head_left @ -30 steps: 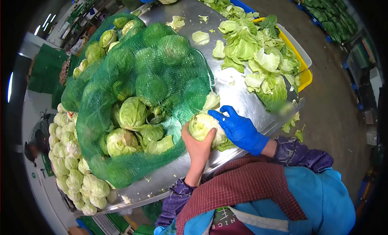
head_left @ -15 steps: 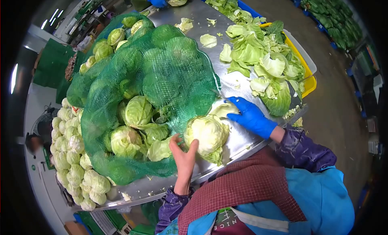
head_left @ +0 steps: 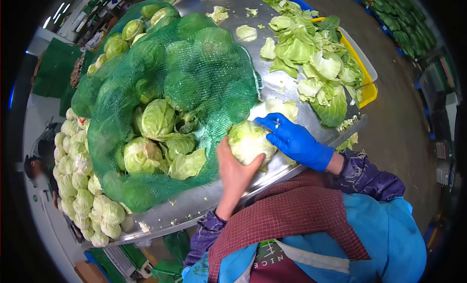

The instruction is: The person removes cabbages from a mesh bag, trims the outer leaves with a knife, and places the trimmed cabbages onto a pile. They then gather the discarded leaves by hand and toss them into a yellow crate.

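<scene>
A pale green cabbage head (head_left: 247, 141) rests on the steel table (head_left: 284, 91) at its near edge. My bare left hand (head_left: 233, 171) cups it from below and the left, thumb against its front. My right hand (head_left: 289, 137), in a blue glove, lies on the cabbage's right side with fingers spread over its top. A loose outer leaf (head_left: 282, 108) lies just behind the gloved fingers. Right beside the cabbage, to the left, a big green net sack (head_left: 185, 88) full of cabbages gapes open.
A heap of trimmed cabbage leaves (head_left: 316, 69) covers the table's right side, over a yellow crate (head_left: 368, 91). Trimmed cabbages (head_left: 80, 185) are piled below the table's left edge. Green vegetables (head_left: 399, 20) lie on the floor at far right.
My left hand moved from beside the cabbage to under it and took hold. My gloved right hand came back from the loose leaf onto the cabbage's right side. The cabbage has turned.
</scene>
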Demonstrator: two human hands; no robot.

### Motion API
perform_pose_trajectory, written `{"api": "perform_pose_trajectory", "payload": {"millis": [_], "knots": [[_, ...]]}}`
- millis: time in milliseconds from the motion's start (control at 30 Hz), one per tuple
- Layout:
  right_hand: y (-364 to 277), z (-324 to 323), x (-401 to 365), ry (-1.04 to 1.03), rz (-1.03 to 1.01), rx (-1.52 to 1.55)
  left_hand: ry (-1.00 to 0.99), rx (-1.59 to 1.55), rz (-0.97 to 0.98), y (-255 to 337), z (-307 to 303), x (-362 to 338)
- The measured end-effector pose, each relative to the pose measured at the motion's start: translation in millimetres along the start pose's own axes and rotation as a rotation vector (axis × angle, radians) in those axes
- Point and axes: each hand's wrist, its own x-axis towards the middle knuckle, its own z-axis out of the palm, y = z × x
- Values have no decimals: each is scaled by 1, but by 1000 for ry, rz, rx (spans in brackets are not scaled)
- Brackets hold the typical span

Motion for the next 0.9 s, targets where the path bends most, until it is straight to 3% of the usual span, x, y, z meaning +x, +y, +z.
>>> {"api": "perform_pose_trajectory", "payload": {"millis": [33,100,167,233,333,367,433,500,567,633,700,767,833,900], "knots": [[-5,-8,0,5,6,-10,-25,11,6,-1,-2,5],[-11,-17,2,-179,-102,-106,-49,26,16,2,-3,11],[-7,-12,8,-179,-101,-280,-72,82,-3,5,-4,14],[-3,-13,17,-233,-55,-378,-85,79,31,4,-2,17],[4,-33,52,-333,233,-277,-124,78,82,5,-6,17],[15,-23,50,-329,232,-273,-144,72,112,6,-8,19],[46,3,43,-105,-63,-95,-200,37,79,-13,-20,31],[35,0,37,-109,46,-4,-349,146,144,-31,-39,39],[40,-1,30,-134,249,-10,-258,163,156,-31,-50,34],[39,-4,28,-93,242,-36,-146,261,51,-22,-53,25],[36,-6,25,-110,165,-85,-175,264,8,-12,-40,13],[32,-10,20,-161,162,-155,-17,263,83,-7,-20,5],[17,-17,15,-216,157,-232,5,217,102,-4,-14,8],[-12,-31,13,-138,137,-258,-12,201,178,1,-12,13]]}}
